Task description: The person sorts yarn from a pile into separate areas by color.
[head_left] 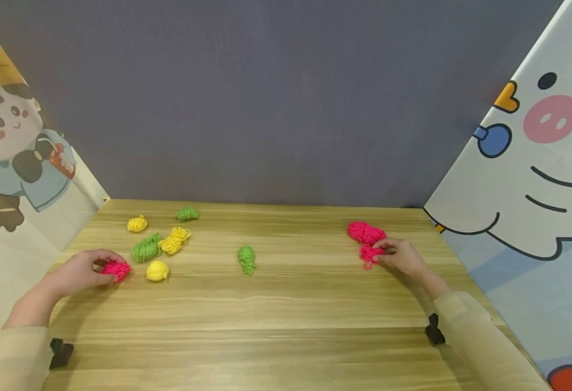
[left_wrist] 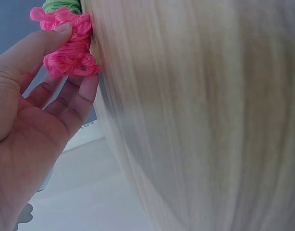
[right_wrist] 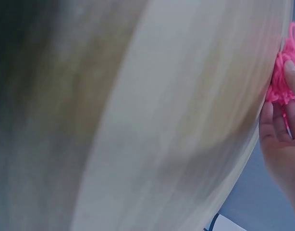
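At the table's left side my left hand (head_left: 82, 270) holds a small pink yarn bundle (head_left: 115, 270) between thumb and fingers. The left wrist view shows the thumb lying over this looped pink yarn (left_wrist: 73, 45), the fingers beneath it. Over on the right, my right hand (head_left: 403, 257) pinches another pink yarn bundle (head_left: 370, 254), which has a loose loop hanging from it. A larger pink yarn bundle (head_left: 366, 232) lies just behind that one. Only part of the right hand (right_wrist: 282, 144) shows in the right wrist view, at the edge.
Near my left hand lie a green yarn bundle (head_left: 146, 248), a yellow yarn bundle (head_left: 174, 240), a yellow ball (head_left: 157, 271) and a smaller yellow one (head_left: 137, 224). Green bundles lie at the back (head_left: 187, 214) and mid-table (head_left: 247, 259). A grey panel (head_left: 266, 108) stands behind the wooden table (head_left: 276, 315).
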Demonstrator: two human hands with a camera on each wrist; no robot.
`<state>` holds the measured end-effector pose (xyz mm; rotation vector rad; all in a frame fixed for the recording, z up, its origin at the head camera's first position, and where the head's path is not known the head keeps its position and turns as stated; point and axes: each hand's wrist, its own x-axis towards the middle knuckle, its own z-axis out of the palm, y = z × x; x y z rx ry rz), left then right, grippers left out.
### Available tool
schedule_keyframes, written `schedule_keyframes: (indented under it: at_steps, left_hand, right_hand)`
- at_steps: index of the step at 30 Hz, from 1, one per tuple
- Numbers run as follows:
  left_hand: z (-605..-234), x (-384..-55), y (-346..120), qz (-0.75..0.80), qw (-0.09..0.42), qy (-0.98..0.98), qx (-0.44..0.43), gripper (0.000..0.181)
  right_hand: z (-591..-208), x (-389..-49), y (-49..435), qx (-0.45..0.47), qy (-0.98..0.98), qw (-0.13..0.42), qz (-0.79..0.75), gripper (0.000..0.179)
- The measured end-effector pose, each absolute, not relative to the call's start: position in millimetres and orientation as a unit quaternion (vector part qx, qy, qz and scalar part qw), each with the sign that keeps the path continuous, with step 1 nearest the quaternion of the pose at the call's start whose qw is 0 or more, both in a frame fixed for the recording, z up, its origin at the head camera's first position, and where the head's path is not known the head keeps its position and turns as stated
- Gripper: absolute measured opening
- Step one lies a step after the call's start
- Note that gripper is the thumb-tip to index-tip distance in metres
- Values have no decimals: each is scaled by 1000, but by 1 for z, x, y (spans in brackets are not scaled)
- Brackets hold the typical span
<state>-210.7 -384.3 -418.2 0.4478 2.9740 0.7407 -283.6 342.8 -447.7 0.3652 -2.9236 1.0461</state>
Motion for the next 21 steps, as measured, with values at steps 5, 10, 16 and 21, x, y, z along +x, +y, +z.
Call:
schedule_keyframes:
  at_steps: [5,10,16,21]
  left_hand:
    - [-417,-211,-384,248,18,959,139,29]
    - [-413,-213,-382,251,10,958,138,31]
    - [-404,-213,-377,264,-7,955,135,32]
    - [-394,-212,-373,287,-1,950,123,34]
  right_hand:
    - [-446,-283,343,108,-936,0,334,25]
    - [-447,-283,341,100,-938,6,331,26]
    - [-448,-285,342,100,-940,11,325,25]
    - [-448,-285,342,103,-939,9,327,24]
